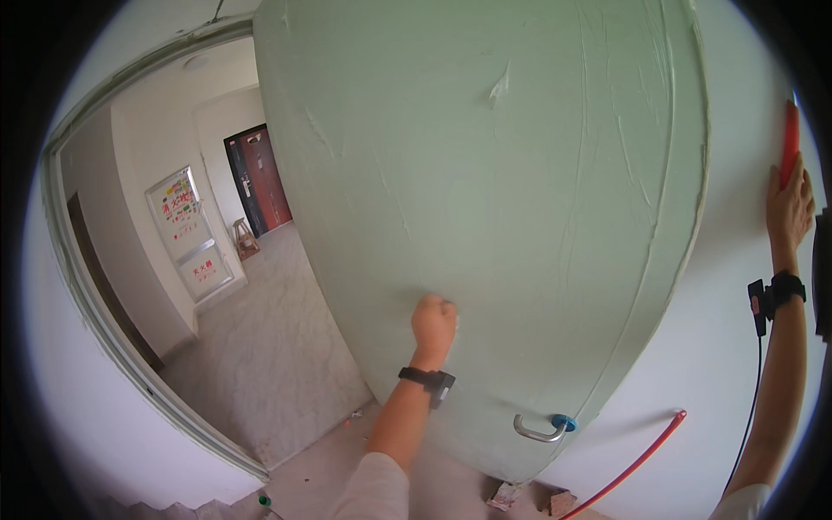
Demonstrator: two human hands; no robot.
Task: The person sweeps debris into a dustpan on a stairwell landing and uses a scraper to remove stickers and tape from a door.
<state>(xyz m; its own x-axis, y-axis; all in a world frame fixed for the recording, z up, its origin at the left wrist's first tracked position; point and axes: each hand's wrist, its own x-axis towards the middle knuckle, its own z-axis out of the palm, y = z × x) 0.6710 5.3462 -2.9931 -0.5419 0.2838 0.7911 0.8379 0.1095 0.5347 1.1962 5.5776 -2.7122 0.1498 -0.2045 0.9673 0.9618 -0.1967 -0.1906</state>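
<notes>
My left hand (434, 330) is closed in a fist against the pale green door (494, 214), a little below its middle. A black strap with a small device (429, 380) is around the wrist. Wrinkled clear film covers the door and has a torn flap (499, 84) higher up. Whether the fist pinches any film cannot be made out. At the far right, my right hand (790, 208) holds a long red object (790, 143) up by the white wall (741, 162); its top end runs out near the picture's rim. A wrist strap with a cabled black device (773, 299) sits on that arm.
A metal lever handle (539, 434) with a blue rose juts from the door's lower right. A red hose or tube (630, 471) rises beside the wall. Broken masonry pieces (506, 495) lie under the door. Left, a doorway (153, 390) opens onto a hall with a wooden stool (244, 237).
</notes>
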